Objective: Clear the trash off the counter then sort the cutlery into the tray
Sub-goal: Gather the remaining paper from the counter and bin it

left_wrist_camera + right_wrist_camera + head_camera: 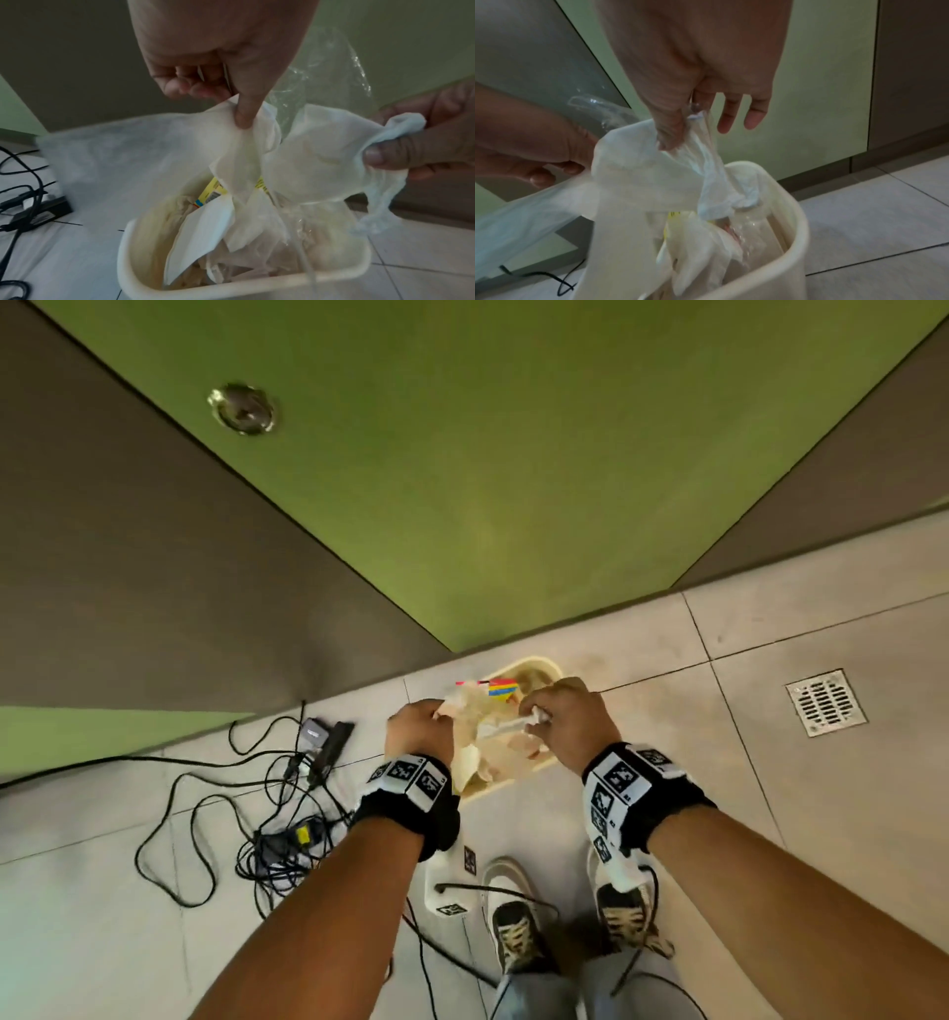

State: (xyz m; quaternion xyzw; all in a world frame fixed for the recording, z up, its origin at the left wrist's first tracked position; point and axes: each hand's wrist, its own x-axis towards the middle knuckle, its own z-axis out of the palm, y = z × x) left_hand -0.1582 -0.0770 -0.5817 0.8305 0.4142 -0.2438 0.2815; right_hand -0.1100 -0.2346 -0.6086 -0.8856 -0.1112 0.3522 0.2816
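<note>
Both hands hang over a cream waste bin point(539, 666) on the tiled floor. My left hand point(436, 719) pinches one end of a white paper napkin point(295, 162) between thumb and fingers point(243, 115). My right hand point(539, 716) pinches the other end, bunched with thin clear plastic point(706, 158); its other fingers point(754, 117) hang straight. The bin point(123, 263) holds more napkins, a yellow wrapper point(213, 192) and clear plastic. A red, yellow and blue wrapper point(500, 688) shows at the bin's far side. No cutlery, tray or counter is in view.
Green and brown cabinet doors point(462, 480) rise just behind the bin, one with a round metal knob point(241, 408). Black cables and power adapters point(257, 788) lie tangled on the floor at left. A metal floor drain point(824, 703) sits at right. My shoes point(518, 932) stand below the hands.
</note>
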